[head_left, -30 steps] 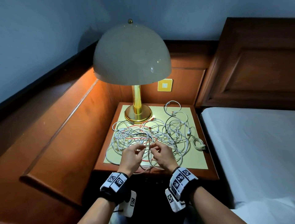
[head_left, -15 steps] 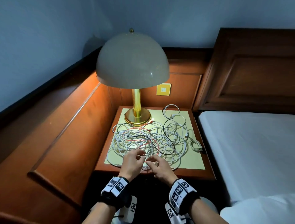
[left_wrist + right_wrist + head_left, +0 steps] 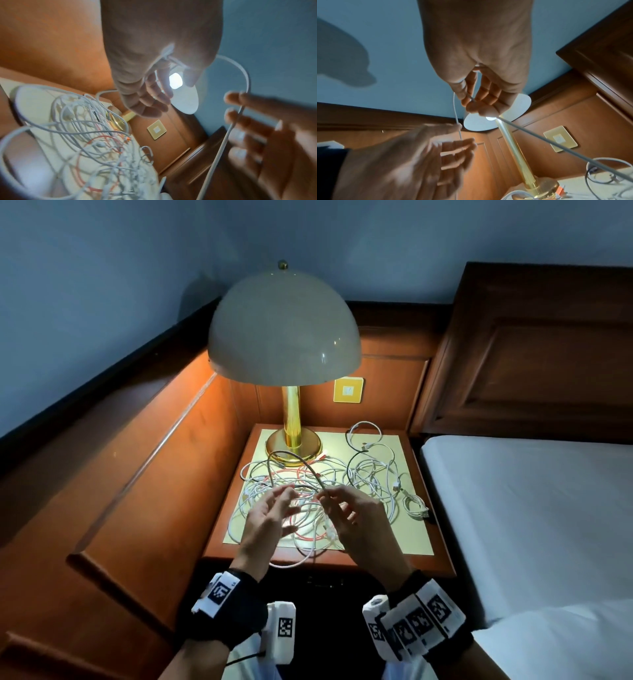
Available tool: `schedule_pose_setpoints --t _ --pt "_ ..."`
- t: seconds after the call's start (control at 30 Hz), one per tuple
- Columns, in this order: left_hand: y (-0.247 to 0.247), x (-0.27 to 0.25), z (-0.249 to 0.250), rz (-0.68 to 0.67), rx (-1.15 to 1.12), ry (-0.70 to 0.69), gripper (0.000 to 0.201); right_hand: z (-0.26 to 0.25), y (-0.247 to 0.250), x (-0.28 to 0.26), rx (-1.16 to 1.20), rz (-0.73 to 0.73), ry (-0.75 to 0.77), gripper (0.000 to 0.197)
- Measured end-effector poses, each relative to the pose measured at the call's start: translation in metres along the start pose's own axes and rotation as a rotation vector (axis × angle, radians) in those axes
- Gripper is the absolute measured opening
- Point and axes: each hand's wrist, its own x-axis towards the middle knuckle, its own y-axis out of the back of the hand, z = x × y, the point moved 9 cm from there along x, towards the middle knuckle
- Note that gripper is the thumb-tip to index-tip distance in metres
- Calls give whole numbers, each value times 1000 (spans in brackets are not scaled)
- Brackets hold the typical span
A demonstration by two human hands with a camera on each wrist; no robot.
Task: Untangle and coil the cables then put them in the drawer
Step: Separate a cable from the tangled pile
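A tangle of white cables (image 3: 370, 470) with a red cable (image 3: 308, 539) in it lies on the yellow mat of the nightstand (image 3: 442, 563). Both hands are raised above it. One white cable arches in a loop (image 3: 291, 455) between them. My right hand (image 3: 349, 515) pinches this cable (image 3: 471, 100) between thumb and fingers. My left hand (image 3: 270, 515) has its fingers spread, and the cable (image 3: 164, 58) runs over the web of its thumb. A small coiled cable (image 3: 416, 505) lies apart at the mat's right edge. The nightstand front below is dark.
A lit dome lamp (image 3: 284, 326) on a brass base (image 3: 293, 446) stands at the back left of the nightstand. Wood panelling (image 3: 137, 474) closes the left side. A bed with a white sheet (image 3: 531, 508) lies on the right.
Both hands rose from the tangle near the front edge and drew a loop of white cable up between them. The left fingers have spread.
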Motion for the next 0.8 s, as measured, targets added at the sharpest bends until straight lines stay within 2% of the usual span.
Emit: schedule_pose_setpoints --t 0.13,0.2,0.27,0.37,0.47,0.57,0.63,0.7,0.8 --pt "-14 -16 27 -117 -459 96 35 3 -6 -16 -63 -78 25 13" --pt "-14 -19 31 -80 -456 109 32 13 -15 -28 -28 -150 -16 15" --pt "-10 -22 31 -25 -338 100 26 30 -24 -40 21 -243 -118 18" --pt "-6 -35 33 -49 -323 78 24 72 -33 -59 -47 -368 -300 23" --pt "4 -56 35 -111 -328 42 19 132 -24 -76 -33 -234 -571 18" --pt "-1 -85 35 -275 -232 0 22 172 -18 -90 278 -15 -830 16" --pt "-5 -102 28 -355 -162 -8 35 186 -5 -87 317 139 -871 18" --pt "-3 -112 17 -408 -80 1 39 198 8 -82 337 276 -878 15" --pt "0 -118 -1 -478 46 49 30 209 18 -70 459 361 -897 37"
